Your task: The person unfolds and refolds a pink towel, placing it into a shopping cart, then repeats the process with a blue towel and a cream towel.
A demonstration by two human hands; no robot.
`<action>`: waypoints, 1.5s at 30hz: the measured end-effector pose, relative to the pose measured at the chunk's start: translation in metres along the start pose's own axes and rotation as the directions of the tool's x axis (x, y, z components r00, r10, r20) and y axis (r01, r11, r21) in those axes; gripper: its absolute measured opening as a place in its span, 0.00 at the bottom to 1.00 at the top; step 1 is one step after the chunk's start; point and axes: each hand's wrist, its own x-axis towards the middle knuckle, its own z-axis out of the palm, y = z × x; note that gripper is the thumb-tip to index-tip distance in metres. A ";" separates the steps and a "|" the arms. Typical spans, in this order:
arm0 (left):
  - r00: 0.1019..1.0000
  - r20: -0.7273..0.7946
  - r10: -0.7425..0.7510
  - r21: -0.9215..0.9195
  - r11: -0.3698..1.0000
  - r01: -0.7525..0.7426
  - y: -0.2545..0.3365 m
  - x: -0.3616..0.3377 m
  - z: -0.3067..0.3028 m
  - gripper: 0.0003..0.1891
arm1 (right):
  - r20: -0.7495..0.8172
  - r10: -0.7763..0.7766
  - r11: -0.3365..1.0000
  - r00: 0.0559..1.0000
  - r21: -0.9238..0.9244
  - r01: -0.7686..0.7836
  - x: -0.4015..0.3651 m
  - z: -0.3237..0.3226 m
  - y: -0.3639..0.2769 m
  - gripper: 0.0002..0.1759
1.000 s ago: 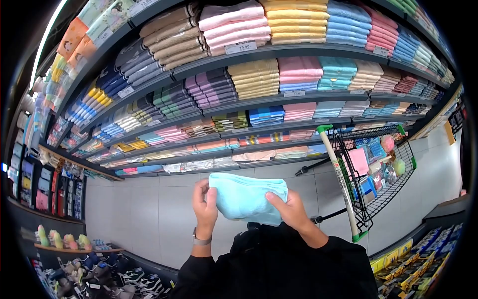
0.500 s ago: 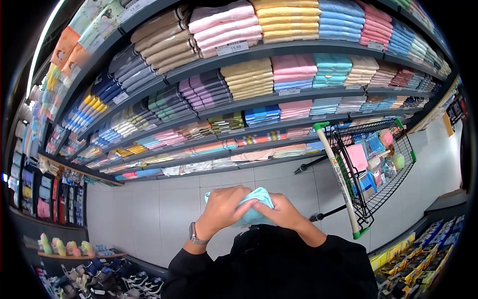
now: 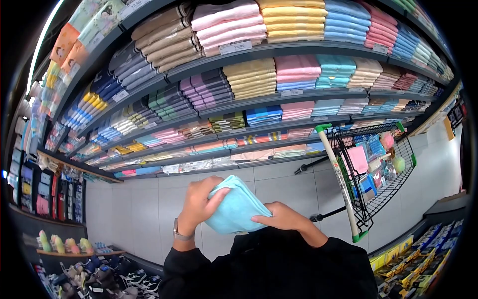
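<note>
A folded light turquoise towel [image 3: 234,209] is held up in front of my body, tilted, with its layered edge along the upper right. My left hand [image 3: 200,200] grips its upper left side, thumb on the near face. On the lower right corner, my right hand [image 3: 281,218] pinches it with the thumb on top and the fingers hidden behind. A watch is on my left wrist.
Shelves [image 3: 209,61] of folded towels in many colours run across the front. To the right stands a shopping cart [image 3: 371,172] with a pink item and several packages in it. Slippers [image 3: 99,276] lie at lower left, and a rack of packaged goods [image 3: 418,259] is at lower right.
The towel was bunched between both hands and now shows flat and folded. My left hand has moved left and up, my right hand slightly right and down.
</note>
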 end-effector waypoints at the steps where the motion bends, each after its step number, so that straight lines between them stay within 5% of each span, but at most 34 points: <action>1: 1.000 -0.005 -0.019 -0.005 1.000 0.019 -0.002 0.000 -0.002 0.08 | 0.007 0.010 1.000 1.000 0.003 -0.010 0.000 0.000 0.002 0.27; 15: 0.967 -0.032 -0.251 -0.137 0.960 0.244 -0.034 0.009 0.004 0.08 | -0.021 -0.009 0.990 1.000 0.141 0.012 0.000 0.003 0.015 0.32; 27: 0.975 -0.050 -0.216 -0.017 0.976 0.215 -0.034 0.010 0.009 0.08 | 0.002 0.074 0.968 0.997 0.238 -0.072 0.007 0.015 0.037 0.31; 34: 0.961 0.020 0.277 0.361 0.894 -0.265 0.002 -0.007 0.019 0.13 | -0.087 0.206 0.805 0.975 0.581 -0.118 0.018 0.012 0.047 0.23; 37: 0.911 0.105 0.400 0.286 0.865 -0.413 0.021 -0.026 0.035 0.13 | -0.137 0.168 0.728 0.976 0.685 -0.029 0.025 0.009 0.059 0.19; 45: 0.872 0.319 0.371 0.236 0.860 -0.453 0.029 -0.060 0.071 0.11 | -0.160 0.262 0.594 0.952 0.804 -0.029 0.027 0.001 0.053 0.16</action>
